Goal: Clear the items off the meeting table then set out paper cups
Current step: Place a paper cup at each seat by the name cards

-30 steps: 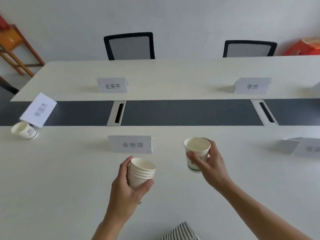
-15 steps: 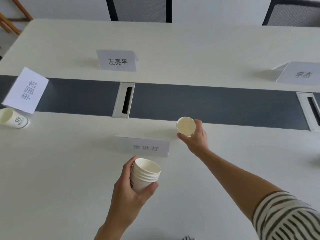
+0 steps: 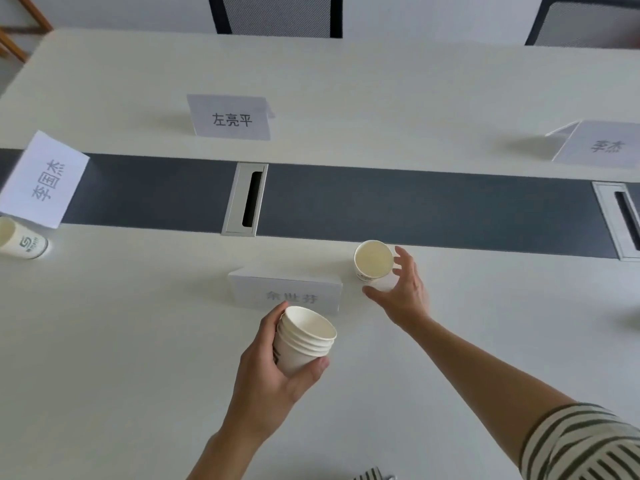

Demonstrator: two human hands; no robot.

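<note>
Your left hand (image 3: 266,379) wraps around a stack of paper cups (image 3: 303,344), thumb across the near side and fingers behind, holding it tilted above the white meeting table (image 3: 121,341). Your right hand (image 3: 403,292) hangs spread just beside a single paper cup (image 3: 372,261), fingers fanned around its right side and thumb below it; whether a fingertip touches the rim cannot be told, but the hand grips nothing. That cup stands upright on the table, mouth up, close to the dark strip (image 3: 415,209) that runs down the table's middle and just right of the nearest name card (image 3: 287,295). Another cup (image 3: 24,241) stands at the far left edge, beside a name card (image 3: 43,180) that leans over the strip. Two more name cards sit on the far half of the table, one at centre (image 3: 230,117) and one at right (image 3: 602,145). A metal cable hatch (image 3: 246,199) is set into the strip, and a second (image 3: 620,216) shows at right. Your striped sleeve (image 3: 581,445) fills the lower right corner, and two mesh-backed chairs (image 3: 277,13) stand behind the table.
</note>
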